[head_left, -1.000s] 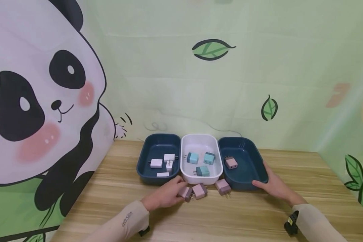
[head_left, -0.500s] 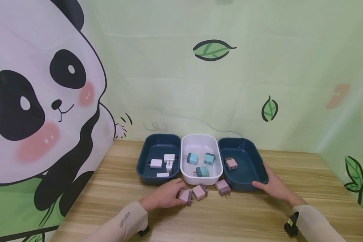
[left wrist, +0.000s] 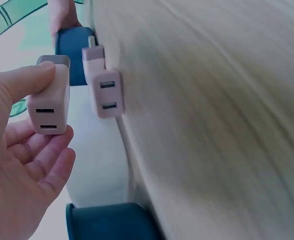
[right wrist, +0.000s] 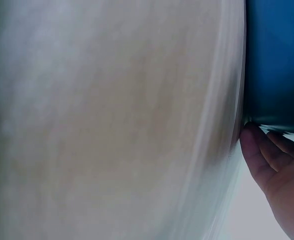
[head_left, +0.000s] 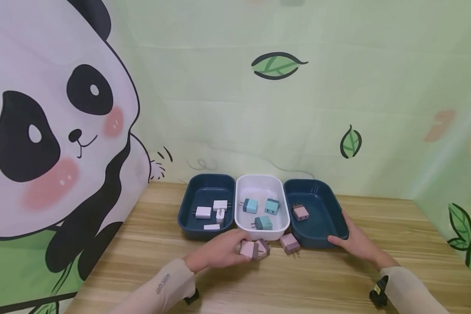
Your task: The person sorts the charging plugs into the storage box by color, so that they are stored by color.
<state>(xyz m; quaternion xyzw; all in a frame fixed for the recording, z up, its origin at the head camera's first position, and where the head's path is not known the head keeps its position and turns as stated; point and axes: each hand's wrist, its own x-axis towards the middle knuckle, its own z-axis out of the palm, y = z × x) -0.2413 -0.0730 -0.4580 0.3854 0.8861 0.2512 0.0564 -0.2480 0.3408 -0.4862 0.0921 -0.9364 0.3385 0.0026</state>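
Note:
My left hand (head_left: 221, 250) pinches a pink USB charger (head_left: 248, 250) with a darker end between thumb and fingers. In the left wrist view its two ports show, and the charger (left wrist: 51, 102) is held off the table. Just beyond it in the head view lies a second pink charger (head_left: 263, 248), partly hidden. A third pink charger (head_left: 288, 244) lies prongs toward me, close to the right dark blue tray (head_left: 318, 241). My right hand (head_left: 359, 242) rests against that tray's near right corner, thumb on the front wall, fingers along the side. One pink charger (head_left: 300, 212) lies inside it.
Left of it stands a white tray (head_left: 262, 234) with three teal chargers, one being the teal charger (head_left: 264, 223). Farther left, another dark blue tray (head_left: 206, 233) holds several white chargers (head_left: 203, 212). The trays stand side by side near a printed backdrop (head_left: 227, 109) on a wooden table (head_left: 290, 283).
My left hand has lifted the pink charger and moved it right, now partly in front of the second one. The right hand stays at the tray.

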